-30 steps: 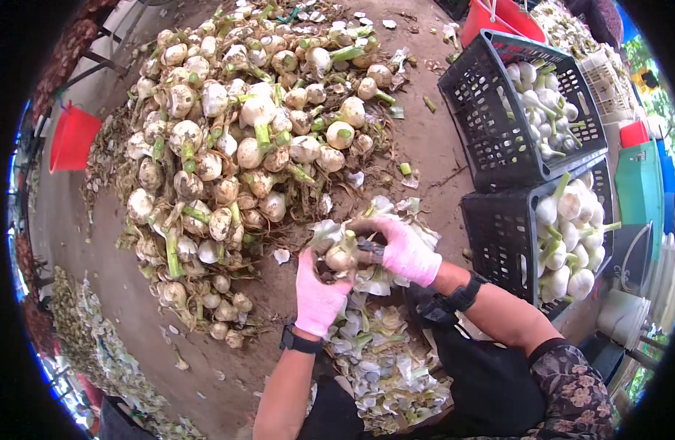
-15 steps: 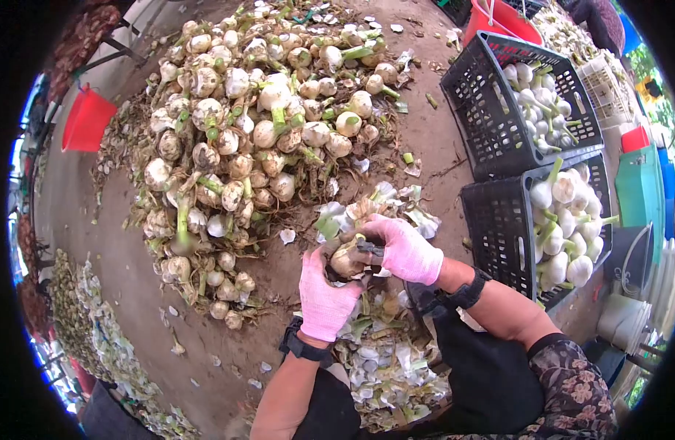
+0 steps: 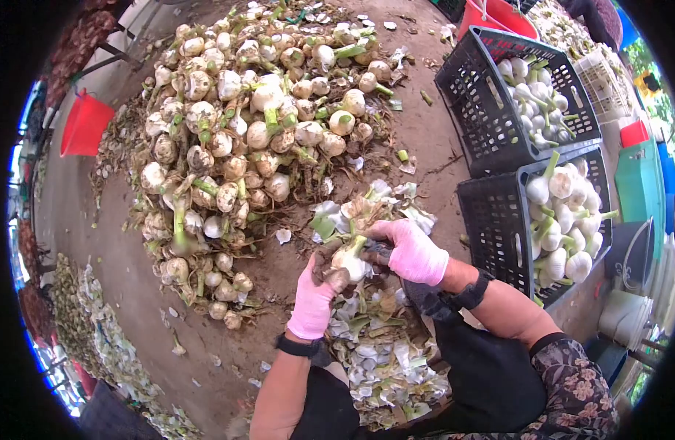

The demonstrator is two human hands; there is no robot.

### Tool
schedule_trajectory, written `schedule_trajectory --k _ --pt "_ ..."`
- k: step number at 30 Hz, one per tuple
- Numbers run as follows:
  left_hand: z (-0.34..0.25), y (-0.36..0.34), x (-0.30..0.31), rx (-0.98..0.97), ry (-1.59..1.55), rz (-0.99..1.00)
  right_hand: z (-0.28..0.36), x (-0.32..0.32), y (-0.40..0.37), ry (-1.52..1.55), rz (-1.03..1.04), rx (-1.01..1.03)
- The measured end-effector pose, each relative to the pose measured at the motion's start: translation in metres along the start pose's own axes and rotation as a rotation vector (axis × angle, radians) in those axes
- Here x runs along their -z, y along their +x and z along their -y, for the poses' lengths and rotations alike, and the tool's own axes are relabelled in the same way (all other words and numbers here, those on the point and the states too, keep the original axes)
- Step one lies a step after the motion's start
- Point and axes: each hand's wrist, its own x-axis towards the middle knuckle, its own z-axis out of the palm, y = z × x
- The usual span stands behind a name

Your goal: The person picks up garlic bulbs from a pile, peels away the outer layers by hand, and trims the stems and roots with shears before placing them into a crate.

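A garlic bulb [image 3: 350, 262] with a short green stem is held between my two gloved hands, and its white inner skin shows. My left hand [image 3: 315, 293], in a pink glove with soiled fingertips, is closed on the bulb's lower left side. From the right, my right hand [image 3: 411, 253] pinches at the bulb with dark, dirty fingertips. Peeled skins [image 3: 374, 209] lie just beyond the hands. More skins and leaf scraps [image 3: 381, 352] are heaped below them, between my legs.
A large pile of unpeeled garlic [image 3: 235, 132] covers the ground ahead and to the left. Two black crates [image 3: 499, 227] of clean white bulbs stand at the right. There is a red bucket [image 3: 86, 123] at far left, and a grey bucket [image 3: 631, 253] at right.
Brownish outer skin has come off the bulb, leaving its white surface showing. My left hand has shifted slightly left and down the bulb. The view has moved a little.
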Motion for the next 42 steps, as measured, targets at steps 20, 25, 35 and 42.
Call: schedule_trajectory --k 20,25,35,42 --pt "-0.011 0.01 -0.007 0.077 0.225 -0.026 -0.022 0.002 0.013 -0.341 -0.112 0.137" --pt "-0.016 -0.001 -0.015 0.189 0.056 0.056 -0.071 0.013 0.027 -0.578 -0.319 -0.072" --pt "-0.009 0.003 -0.013 0.004 0.374 0.017 0.01 0.024 0.002 -0.073 0.159 0.153" --pt "-0.011 -0.003 -0.006 0.115 0.113 0.029 0.024 0.017 -0.004 -0.294 0.128 0.243"
